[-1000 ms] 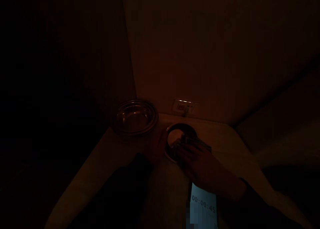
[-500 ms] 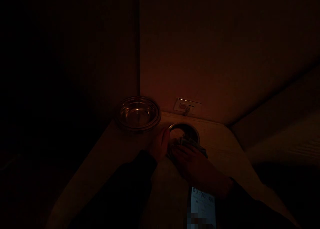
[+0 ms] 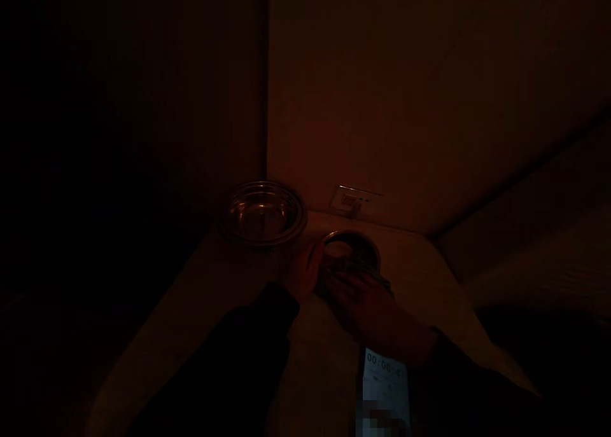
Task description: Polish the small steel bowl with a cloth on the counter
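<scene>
The scene is very dark. A round metal bowl stands on the wooden table, its near side covered by my hands. My left hand grips its left side, thumb along the rim. Over the near right rim lies my right hand, fingers together, pressing a dark patterned cloth against the bowl. Much of the cloth is hidden under that hand. Left of the bowl, wider shiny metal dishes appear nested together, not touched by either hand.
A lit phone showing a timer lies below my right forearm. Behind the bowl, a socket plate with something plugged in sits low on the wall. The pale wooden table ends in dark drops at both sides.
The picture is a little darker and the view has shifted slightly. My right hand and the cloth have moved only a little; my left hand stays on the bowl.
</scene>
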`<state>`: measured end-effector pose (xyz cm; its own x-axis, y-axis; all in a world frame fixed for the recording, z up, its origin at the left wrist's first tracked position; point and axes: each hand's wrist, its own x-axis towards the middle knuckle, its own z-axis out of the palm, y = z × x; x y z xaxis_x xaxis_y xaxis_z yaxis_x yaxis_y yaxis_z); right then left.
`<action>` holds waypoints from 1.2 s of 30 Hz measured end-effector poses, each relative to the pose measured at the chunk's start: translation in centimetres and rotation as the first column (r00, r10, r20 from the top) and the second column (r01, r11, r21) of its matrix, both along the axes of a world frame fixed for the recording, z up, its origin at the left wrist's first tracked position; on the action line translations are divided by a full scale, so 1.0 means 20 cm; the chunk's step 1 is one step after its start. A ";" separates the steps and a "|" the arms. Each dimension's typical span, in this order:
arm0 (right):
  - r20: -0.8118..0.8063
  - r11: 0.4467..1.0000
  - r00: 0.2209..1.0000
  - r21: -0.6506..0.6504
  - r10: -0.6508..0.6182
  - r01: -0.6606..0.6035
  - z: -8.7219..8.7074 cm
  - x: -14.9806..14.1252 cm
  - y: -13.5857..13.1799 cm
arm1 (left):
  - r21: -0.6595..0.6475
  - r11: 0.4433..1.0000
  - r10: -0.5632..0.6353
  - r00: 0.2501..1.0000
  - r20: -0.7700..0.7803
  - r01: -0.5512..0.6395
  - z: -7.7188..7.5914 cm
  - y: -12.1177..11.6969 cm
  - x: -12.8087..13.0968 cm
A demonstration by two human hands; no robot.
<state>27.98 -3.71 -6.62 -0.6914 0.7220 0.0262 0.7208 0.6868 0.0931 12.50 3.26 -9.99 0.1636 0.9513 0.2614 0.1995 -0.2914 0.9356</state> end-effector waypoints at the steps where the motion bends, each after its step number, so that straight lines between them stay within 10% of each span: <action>1: 0.030 1.000 1.000 0.009 0.008 -0.008 0.01 0.02 0.00 | 0.009 1.000 -0.014 1.000 -0.005 0.014 0.00 0.00 0.00; 15: -0.133 0.997 0.989 -0.055 -0.062 0.055 0.02 -0.08 0.03 | -0.040 0.999 0.017 1.000 0.006 -0.017 0.00 0.01 0.01; 25: 0.070 0.999 0.997 -0.030 0.016 -0.014 0.08 0.08 0.00 | -0.017 1.000 -0.007 1.000 0.002 0.007 0.02 -0.01 0.02; 36: -0.134 0.992 0.983 -0.034 -0.123 0.120 0.02 -0.13 0.03 | -0.059 0.987 0.147 0.989 -0.018 -0.148 0.02 0.02 0.01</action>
